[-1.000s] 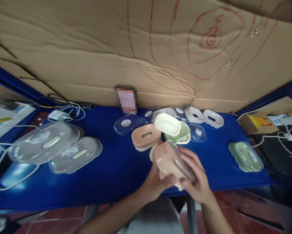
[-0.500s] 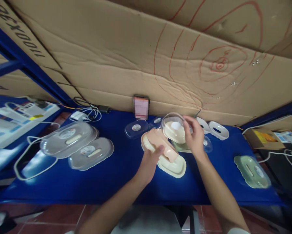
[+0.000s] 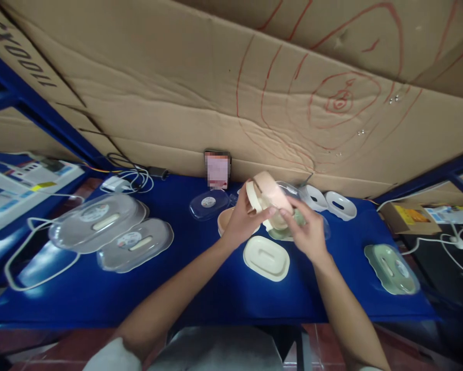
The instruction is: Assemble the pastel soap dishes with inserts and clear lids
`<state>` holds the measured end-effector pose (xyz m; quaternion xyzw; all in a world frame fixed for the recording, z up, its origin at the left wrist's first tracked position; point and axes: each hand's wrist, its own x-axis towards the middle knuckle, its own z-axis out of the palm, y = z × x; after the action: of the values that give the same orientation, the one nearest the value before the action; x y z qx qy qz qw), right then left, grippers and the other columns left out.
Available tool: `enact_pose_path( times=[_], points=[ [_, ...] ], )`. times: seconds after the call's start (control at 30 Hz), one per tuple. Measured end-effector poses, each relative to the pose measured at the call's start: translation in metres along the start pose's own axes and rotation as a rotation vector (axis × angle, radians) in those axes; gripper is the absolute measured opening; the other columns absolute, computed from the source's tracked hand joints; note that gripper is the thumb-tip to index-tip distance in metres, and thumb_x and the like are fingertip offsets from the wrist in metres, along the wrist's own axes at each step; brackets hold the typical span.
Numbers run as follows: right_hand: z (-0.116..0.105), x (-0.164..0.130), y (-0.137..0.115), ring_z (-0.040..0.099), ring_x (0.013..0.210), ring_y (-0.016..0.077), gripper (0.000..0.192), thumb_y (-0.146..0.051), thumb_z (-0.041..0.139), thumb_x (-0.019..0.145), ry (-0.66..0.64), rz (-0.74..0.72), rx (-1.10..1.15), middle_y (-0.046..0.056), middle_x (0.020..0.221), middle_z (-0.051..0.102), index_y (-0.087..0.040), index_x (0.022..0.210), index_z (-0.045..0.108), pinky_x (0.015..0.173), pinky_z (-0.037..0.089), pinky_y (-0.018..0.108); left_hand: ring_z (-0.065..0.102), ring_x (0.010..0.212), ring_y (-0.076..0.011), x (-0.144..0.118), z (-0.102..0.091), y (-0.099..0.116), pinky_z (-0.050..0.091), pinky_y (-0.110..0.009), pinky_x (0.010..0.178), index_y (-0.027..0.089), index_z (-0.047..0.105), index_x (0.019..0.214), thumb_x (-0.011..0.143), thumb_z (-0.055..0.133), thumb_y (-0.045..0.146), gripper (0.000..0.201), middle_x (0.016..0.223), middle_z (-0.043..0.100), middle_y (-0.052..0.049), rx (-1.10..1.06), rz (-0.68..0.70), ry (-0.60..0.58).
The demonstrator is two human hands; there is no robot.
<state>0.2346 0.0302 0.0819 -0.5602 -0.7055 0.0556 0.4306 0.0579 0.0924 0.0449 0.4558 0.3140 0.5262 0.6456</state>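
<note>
Above the middle of the table, a peach plastic dish piece [image 3: 272, 190] is raised and tilted, with a cream insert [image 3: 253, 197] at its left side. My left hand [image 3: 242, 219] is closed around the left side of the peach piece. My right hand [image 3: 307, 229] pinches its lower right end, the thumbs close together. In front of my hands lies a cream oval tray [image 3: 266, 258]. Partly hidden beneath and behind them are another peach piece [image 3: 224, 220], a green dish [image 3: 281, 233] and a clear lid [image 3: 293, 189].
A labelled clear lid [image 3: 209, 204] lies left of my hands. Large clear-lidded dishes [image 3: 134, 245] sit farther left. Two white slotted pieces [image 3: 340, 205] are at the back right, a green lidded dish [image 3: 392, 269] at the right. A phone [image 3: 218, 170] leans against the cardboard [image 3: 158, 103].
My right hand has let go of the clear lid and taken hold of the peach piece. Both hands have lifted that piece, uncovering the cream tray. The view has shifted slightly.
</note>
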Motion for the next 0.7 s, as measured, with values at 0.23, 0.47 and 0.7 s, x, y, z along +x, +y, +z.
enact_pose_path(
  times=[0.23,0.47,0.7],
  points=[
    [-0.011,0.033,0.071,0.065,0.135,0.0279,0.036,-0.030,0.046,0.112,-0.080,-0.132,-0.401,0.010,0.142,0.074,-0.025,0.136,0.072,0.125,0.036,0.056,0.052,0.151,-0.0344,0.053,-0.019,-0.011,0.040,-0.057,0.127,0.025,0.030,0.169,0.092,0.077,0.032,0.090,0.166,0.049,-0.017,0.549,0.215,0.081],
    [-0.097,-0.039,0.102,0.060,0.143,0.0387,0.046,-0.047,0.051,0.107,0.038,0.053,-0.564,0.016,0.156,0.062,-0.032,0.149,0.064,0.118,0.044,0.068,0.011,0.169,-0.0464,0.045,-0.033,-0.017,0.021,-0.068,0.132,0.019,0.024,0.172,0.099,0.069,0.048,0.090,0.180,0.011,-0.026,1.097,0.279,0.005],
    [-0.210,-0.192,0.189,0.062,0.132,0.0589,0.107,-0.100,0.071,0.047,0.281,0.693,-0.784,0.023,0.136,0.070,-0.045,0.139,0.070,0.098,0.045,0.083,0.028,0.163,-0.0472,0.034,-0.044,-0.015,0.028,-0.070,0.128,0.017,0.039,0.164,0.106,0.057,0.056,0.073,0.174,0.028,-0.028,1.254,0.312,-0.076]
  ],
)
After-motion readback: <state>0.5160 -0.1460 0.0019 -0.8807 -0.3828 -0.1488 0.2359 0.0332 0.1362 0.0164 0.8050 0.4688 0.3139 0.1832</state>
